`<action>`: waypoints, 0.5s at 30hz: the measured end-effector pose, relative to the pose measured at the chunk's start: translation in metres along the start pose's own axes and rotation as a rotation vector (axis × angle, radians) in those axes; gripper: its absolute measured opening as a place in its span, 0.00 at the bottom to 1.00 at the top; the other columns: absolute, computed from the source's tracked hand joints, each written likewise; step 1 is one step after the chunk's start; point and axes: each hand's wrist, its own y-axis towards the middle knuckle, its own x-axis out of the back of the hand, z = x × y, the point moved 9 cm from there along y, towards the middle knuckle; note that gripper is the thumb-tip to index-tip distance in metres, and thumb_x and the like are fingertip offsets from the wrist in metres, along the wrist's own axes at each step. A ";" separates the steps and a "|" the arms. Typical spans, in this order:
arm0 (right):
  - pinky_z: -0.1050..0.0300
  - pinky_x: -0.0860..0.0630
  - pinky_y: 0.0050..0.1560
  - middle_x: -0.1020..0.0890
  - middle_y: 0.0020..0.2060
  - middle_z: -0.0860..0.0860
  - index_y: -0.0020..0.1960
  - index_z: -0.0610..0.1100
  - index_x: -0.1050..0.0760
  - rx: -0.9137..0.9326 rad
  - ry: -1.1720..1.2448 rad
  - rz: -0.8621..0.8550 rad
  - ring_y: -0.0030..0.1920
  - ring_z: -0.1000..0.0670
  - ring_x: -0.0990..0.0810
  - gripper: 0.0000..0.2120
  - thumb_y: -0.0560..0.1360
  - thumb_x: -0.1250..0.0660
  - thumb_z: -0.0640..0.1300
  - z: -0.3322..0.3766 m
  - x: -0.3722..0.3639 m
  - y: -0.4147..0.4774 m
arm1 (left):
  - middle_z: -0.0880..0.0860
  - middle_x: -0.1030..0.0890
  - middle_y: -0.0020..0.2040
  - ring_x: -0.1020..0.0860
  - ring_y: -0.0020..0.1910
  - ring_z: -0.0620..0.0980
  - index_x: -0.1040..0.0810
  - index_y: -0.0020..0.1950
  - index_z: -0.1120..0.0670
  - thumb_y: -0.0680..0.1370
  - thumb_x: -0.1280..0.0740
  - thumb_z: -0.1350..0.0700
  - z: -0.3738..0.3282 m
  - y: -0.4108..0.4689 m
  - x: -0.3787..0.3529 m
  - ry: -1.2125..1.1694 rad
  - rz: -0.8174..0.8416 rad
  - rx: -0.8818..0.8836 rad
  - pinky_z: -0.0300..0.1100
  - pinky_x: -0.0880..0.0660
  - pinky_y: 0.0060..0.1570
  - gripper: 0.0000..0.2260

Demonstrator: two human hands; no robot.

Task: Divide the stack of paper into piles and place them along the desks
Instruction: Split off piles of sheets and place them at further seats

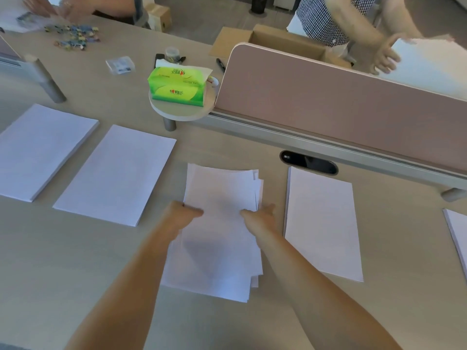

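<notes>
Both grips on the loose paper pile [219,223], sheets blank.

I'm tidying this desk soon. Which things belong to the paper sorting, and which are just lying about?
Job: the loose pile under the left hand and right hand; neat piles at far left, left, right and the right edge.

Lying about: tissue box, marker, small jar, plastic packet, puzzle pieces.
</notes>
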 end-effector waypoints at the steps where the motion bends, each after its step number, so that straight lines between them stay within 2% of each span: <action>1: 0.50 0.27 0.59 0.26 0.63 0.43 0.75 0.38 0.41 -0.005 0.015 0.006 0.60 0.42 0.24 0.32 0.75 0.33 0.44 -0.004 0.001 0.001 | 0.56 0.17 0.47 0.19 0.46 0.54 0.18 0.51 0.63 0.70 0.25 0.57 0.003 0.001 0.000 0.027 -0.005 -0.009 0.46 0.25 0.49 0.14; 2: 0.51 0.25 0.55 0.23 0.53 0.45 0.70 0.37 0.34 -0.003 0.008 0.016 0.52 0.44 0.22 0.26 0.75 0.33 0.43 -0.007 0.001 0.002 | 0.57 0.17 0.47 0.19 0.46 0.55 0.18 0.50 0.63 0.71 0.26 0.56 0.004 0.001 0.001 0.078 -0.036 -0.023 0.46 0.24 0.48 0.13; 3: 0.53 0.23 0.49 0.24 0.48 0.48 0.66 0.38 0.31 -0.006 -0.039 0.018 0.46 0.47 0.23 0.22 0.74 0.33 0.43 -0.010 0.002 0.003 | 0.58 0.18 0.47 0.20 0.47 0.56 0.18 0.49 0.62 0.72 0.28 0.54 0.004 -0.001 0.004 0.174 -0.100 -0.043 0.47 0.25 0.49 0.12; 4: 0.55 0.22 0.42 0.24 0.49 0.48 0.65 0.39 0.30 -0.007 -0.103 0.002 0.45 0.47 0.23 0.23 0.72 0.34 0.45 -0.011 0.003 0.001 | 0.59 0.19 0.48 0.22 0.51 0.57 0.19 0.49 0.61 0.73 0.30 0.51 0.002 -0.005 0.009 0.303 -0.180 -0.055 0.47 0.25 0.53 0.13; 6: 0.58 0.25 0.35 0.24 0.58 0.46 0.66 0.43 0.31 0.010 -0.257 -0.060 0.53 0.45 0.23 0.25 0.70 0.36 0.48 -0.010 0.009 -0.001 | 0.60 0.20 0.51 0.26 0.58 0.59 0.19 0.51 0.59 0.75 0.32 0.49 -0.007 -0.019 0.013 0.445 -0.296 -0.106 0.49 0.27 0.59 0.14; 7: 0.58 0.25 0.36 0.26 0.61 0.45 0.67 0.43 0.33 0.021 -0.273 -0.069 0.56 0.43 0.24 0.26 0.71 0.37 0.49 -0.010 0.010 -0.001 | 0.60 0.19 0.50 0.25 0.57 0.60 0.18 0.51 0.59 0.76 0.33 0.50 -0.009 -0.023 0.010 0.430 -0.288 -0.137 0.49 0.26 0.58 0.13; 9: 0.55 0.24 0.41 0.26 0.62 0.45 0.69 0.43 0.35 0.031 -0.195 -0.043 0.56 0.42 0.23 0.28 0.71 0.37 0.49 -0.009 0.007 -0.002 | 0.59 0.17 0.46 0.21 0.51 0.60 0.18 0.49 0.59 0.76 0.32 0.51 -0.009 -0.025 0.001 0.337 -0.228 -0.169 0.48 0.23 0.50 0.12; 12: 0.56 0.27 0.39 0.27 0.56 0.47 0.71 0.41 0.39 0.044 -0.068 0.007 0.50 0.44 0.24 0.29 0.73 0.37 0.46 -0.008 0.002 -0.003 | 0.56 0.16 0.44 0.19 0.45 0.58 0.18 0.48 0.58 0.76 0.32 0.51 -0.006 -0.030 0.000 0.265 -0.201 -0.170 0.44 0.23 0.44 0.11; 15: 0.57 0.30 0.39 0.27 0.50 0.47 0.71 0.40 0.40 0.037 0.009 0.017 0.44 0.48 0.26 0.29 0.73 0.37 0.44 -0.010 0.004 -0.003 | 0.54 0.17 0.43 0.19 0.45 0.57 0.19 0.47 0.57 0.76 0.32 0.51 -0.009 -0.038 0.000 0.219 -0.172 -0.177 0.42 0.25 0.41 0.10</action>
